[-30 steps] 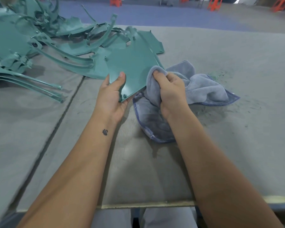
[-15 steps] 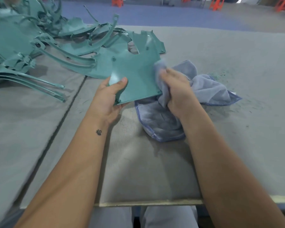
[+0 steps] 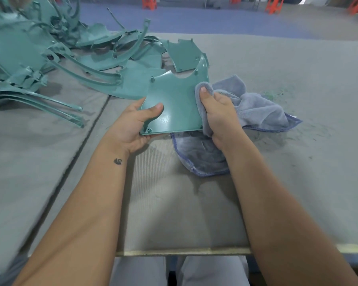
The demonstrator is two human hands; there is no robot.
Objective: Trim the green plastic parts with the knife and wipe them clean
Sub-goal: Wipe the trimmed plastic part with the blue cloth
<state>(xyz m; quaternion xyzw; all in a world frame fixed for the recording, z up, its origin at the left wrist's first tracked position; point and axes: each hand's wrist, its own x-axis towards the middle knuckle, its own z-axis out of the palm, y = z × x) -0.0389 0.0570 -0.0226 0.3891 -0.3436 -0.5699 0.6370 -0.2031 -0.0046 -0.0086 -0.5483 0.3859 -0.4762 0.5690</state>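
A flat green plastic panel [image 3: 174, 102] with a curved notch on its far edge is held just above the table. My left hand [image 3: 132, 124] grips its near-left corner, thumb on top. My right hand [image 3: 217, 112] grips a fold of the grey-blue cloth [image 3: 260, 108] against the panel's right edge, thumb pointing away from me. The rest of the cloth trails on the table to the right and under my right wrist. No knife is in view.
A heap of green plastic parts [image 3: 50, 58], curved strips and flat panels, fills the far left of the grey felt-covered table [image 3: 298, 182]. Green shavings [image 3: 277, 93] lie past the cloth. A seam [image 3: 87, 137] runs through the table covering on the left. Orange stools stand far off.
The panel has turned in my left hand so its broad face is toward me. My right hand with the cloth has shifted along its right edge.
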